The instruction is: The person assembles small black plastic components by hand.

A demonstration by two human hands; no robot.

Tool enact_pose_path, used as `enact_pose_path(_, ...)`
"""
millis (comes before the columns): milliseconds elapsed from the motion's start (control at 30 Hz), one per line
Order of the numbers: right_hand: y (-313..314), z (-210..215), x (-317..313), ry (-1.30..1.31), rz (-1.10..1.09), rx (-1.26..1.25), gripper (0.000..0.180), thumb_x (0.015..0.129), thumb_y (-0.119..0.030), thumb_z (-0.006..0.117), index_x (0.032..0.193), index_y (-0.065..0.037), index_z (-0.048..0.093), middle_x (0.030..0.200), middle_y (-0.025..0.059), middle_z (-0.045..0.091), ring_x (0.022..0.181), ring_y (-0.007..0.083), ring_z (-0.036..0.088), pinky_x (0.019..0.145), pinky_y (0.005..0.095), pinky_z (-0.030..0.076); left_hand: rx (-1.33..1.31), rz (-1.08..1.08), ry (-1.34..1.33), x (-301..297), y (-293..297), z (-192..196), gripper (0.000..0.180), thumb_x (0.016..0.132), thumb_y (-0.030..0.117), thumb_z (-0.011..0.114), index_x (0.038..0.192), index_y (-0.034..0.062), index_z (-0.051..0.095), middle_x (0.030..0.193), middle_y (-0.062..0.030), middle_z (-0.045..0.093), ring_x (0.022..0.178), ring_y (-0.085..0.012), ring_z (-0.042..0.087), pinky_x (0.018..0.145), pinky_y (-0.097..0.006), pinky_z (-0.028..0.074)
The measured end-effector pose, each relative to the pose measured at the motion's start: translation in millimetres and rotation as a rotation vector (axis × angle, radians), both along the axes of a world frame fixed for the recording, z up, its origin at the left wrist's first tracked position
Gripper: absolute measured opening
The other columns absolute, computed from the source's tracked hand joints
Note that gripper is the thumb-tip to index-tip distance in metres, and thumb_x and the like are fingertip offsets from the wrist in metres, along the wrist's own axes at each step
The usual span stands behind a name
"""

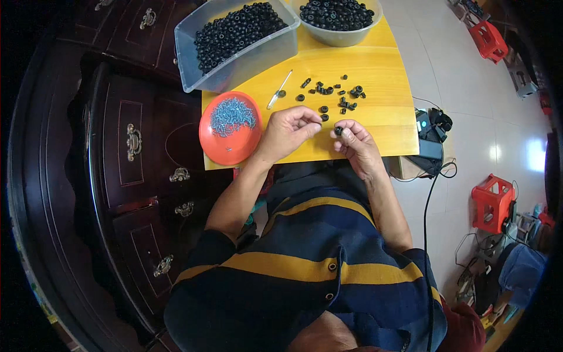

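Observation:
Over the near edge of a yellow wooden table [375, 64], my right hand [355, 142] pinches a small black ring-shaped part [338, 130] between thumb and fingers. My left hand [287, 130] is just to its left, fingertips pinched together near that part; whether it holds something tiny I cannot tell. Several loose black parts [334, 94] lie scattered on the table beyond both hands. An orange plate [214, 144] holding a pile of small blue-grey screws [231, 115] sits left of my left hand. A small clear-handled screwdriver [279, 90] lies beyond the plate.
A clear plastic bin [193, 61] full of black parts stands at the table's far left; a grey bowl [340, 36] of the same parts is beside it. Dark wooden drawers [135, 141] stand on the left. Red stools [491, 202] and cables lie on the tiled floor at right.

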State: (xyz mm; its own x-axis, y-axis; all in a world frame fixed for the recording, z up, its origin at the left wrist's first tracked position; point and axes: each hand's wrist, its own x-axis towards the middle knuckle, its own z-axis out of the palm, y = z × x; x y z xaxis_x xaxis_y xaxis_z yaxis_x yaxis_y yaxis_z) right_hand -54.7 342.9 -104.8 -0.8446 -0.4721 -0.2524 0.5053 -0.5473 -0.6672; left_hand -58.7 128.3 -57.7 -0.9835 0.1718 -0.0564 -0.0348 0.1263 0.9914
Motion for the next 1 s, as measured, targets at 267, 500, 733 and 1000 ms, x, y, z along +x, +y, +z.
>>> enact_pose_path(267, -8, 2, 5, 0.034, 0.013, 0.051, 0.018, 0.098, -0.023, 0.064, 0.11, -0.009, 0.064, 0.096, -0.0001, 0.067, 0.077, 0.0071, 0.062, 0.074, 0.0216, 0.053, 0.049, -0.021, -0.068, 9, 5, 2, 0.017, 0.089, 0.0, 0.069, 0.106, -0.0016, 0.071, 0.089, -0.0038, 0.073, 0.077, -0.007, 0.066, 0.07, -0.022, 0.054)
enact_pose_path(500, -8, 4, 5, 0.048, 0.02, 0.072, 0.019, 0.097, -0.023, 0.066, 0.109, -0.009, 0.064, 0.095, -0.0013, 0.067, 0.078, 0.0072, 0.062, 0.073, 0.0217, 0.052, 0.001, -0.017, 0.035, 9, 8, 1, 0.012, 0.086, 0.001, 0.072, 0.098, -0.0015, 0.073, 0.083, -0.0033, 0.073, 0.072, -0.006, 0.066, 0.066, -0.022, 0.054)
enact_pose_path(733, -8, 3, 4, 0.12, 0.015, 0.102, 0.02, 0.096, -0.024, 0.068, 0.108, -0.008, 0.065, 0.093, -0.0022, 0.066, 0.079, 0.0069, 0.061, 0.074, 0.0221, 0.052, -0.125, -0.066, 0.066, 9, 6, 9, 0.014, 0.087, 0.0, 0.071, 0.101, -0.001, 0.073, 0.089, -0.0038, 0.074, 0.078, -0.0072, 0.067, 0.071, -0.023, 0.054)
enact_pose_path(1000, -4, 1, 3, 0.17, 0.009, 0.174, 0.017, 0.094, -0.017, 0.07, 0.106, -0.005, 0.068, 0.091, -0.0007, 0.069, 0.078, 0.0071, 0.061, 0.075, 0.0231, 0.051, -0.212, -0.123, 0.188, 6, 10, 13, 0.012, 0.085, 0.002, 0.074, 0.096, 0.0007, 0.074, 0.086, -0.0059, 0.072, 0.077, -0.0104, 0.067, 0.069, -0.024, 0.053)
